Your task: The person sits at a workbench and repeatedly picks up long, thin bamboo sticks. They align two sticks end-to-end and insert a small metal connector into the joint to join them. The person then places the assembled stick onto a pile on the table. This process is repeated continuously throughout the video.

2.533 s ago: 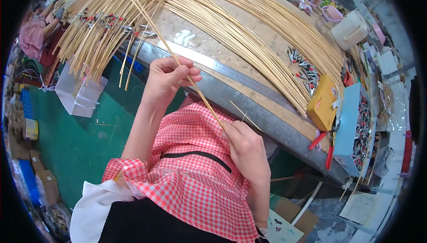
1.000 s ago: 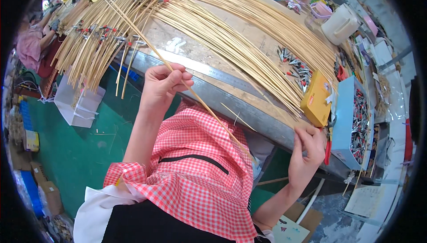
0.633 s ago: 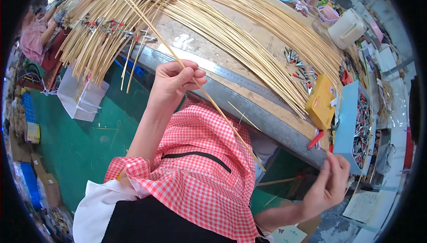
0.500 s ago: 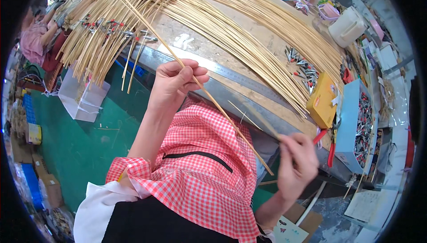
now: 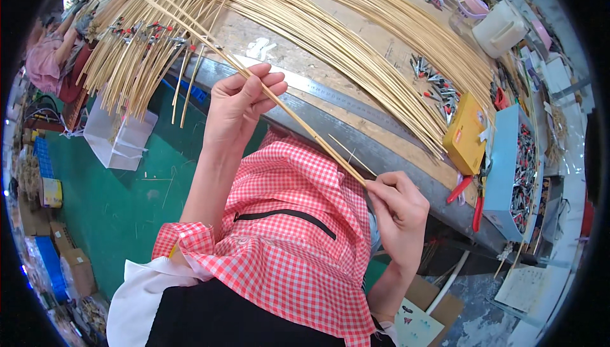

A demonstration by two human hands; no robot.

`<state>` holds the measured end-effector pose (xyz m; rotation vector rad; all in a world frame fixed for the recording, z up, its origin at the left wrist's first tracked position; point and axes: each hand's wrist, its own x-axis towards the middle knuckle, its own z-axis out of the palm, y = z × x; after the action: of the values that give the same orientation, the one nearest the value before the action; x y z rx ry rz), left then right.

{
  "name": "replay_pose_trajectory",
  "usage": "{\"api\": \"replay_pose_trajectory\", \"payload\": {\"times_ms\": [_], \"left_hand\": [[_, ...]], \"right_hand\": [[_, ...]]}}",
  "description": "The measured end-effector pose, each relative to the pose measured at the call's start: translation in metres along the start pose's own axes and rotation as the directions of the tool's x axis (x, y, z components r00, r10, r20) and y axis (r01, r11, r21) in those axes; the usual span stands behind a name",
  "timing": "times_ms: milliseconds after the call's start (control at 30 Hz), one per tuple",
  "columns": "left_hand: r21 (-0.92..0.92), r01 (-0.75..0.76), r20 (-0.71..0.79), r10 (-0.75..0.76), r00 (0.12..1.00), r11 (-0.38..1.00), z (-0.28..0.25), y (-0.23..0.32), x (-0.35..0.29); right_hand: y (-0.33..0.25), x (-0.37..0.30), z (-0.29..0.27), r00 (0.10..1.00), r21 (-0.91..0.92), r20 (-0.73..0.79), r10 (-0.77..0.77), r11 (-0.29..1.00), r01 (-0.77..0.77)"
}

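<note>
A long thin bamboo strip [image 5: 305, 128] runs slantwise in front of me, from the upper left down to my right hand. My left hand [image 5: 244, 99] pinches it part way along between thumb and fingers. At its lower end, my right hand [image 5: 400, 210] grips the tip between thumb and forefinger. A second strip seems to lie alongside the upper part, but I cannot tell whether my fingers hold both. Close to the right hand, a short thin sliver [image 5: 346, 149] shows by the bench edge, above the red-and-white checked apron [image 5: 286, 258].
Bundles of bamboo strips [image 5: 343, 52] cover the bench, with a steel ruler [image 5: 330, 96] along its front. Many clamped strips [image 5: 136, 55] overhang at left. A yellow box [image 5: 465, 134], red-handled pliers [image 5: 478, 210] and a blue box of clips [image 5: 505, 175] stand at right. Another person [image 5: 51, 61] sits far left.
My right hand has moved left and up to the lower end of the strip, which hung free before. My left hand has shifted slightly up and left, still pinching the strip.
</note>
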<state>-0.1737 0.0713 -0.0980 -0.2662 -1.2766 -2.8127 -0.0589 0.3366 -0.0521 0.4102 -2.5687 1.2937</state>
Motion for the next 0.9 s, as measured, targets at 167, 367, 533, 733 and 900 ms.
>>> {"api": "replay_pose_trajectory", "payload": {"times_ms": [167,367,533,733,900], "left_hand": [[-0.026,0.026,0.057,-0.024,0.998,0.999,-0.007,0.002,0.001],[-0.01,0.014,0.069,-0.014,0.998,1.0,0.003,0.001,-0.001],[0.015,0.027,0.082,-0.028,0.996,1.0,0.013,0.0,-0.004],[0.148,0.011,0.111,-0.028,0.993,0.989,0.031,0.003,0.0],[0.285,-0.118,0.24,0.048,0.97,0.951,0.077,0.016,0.016]], "right_hand": [[0.001,-0.001,0.001,0.999,-0.007,0.007,0.033,0.999,-0.033],[-0.001,0.006,0.008,0.997,-0.024,0.002,-0.081,0.996,0.081],[-0.001,0.008,0.018,0.997,-0.003,0.048,-0.067,0.998,0.067],[0.002,0.007,0.016,0.996,0.047,0.087,0.009,0.999,-0.013],[0.001,0.014,0.006,0.997,0.136,0.026,0.071,0.988,-0.074]]}}
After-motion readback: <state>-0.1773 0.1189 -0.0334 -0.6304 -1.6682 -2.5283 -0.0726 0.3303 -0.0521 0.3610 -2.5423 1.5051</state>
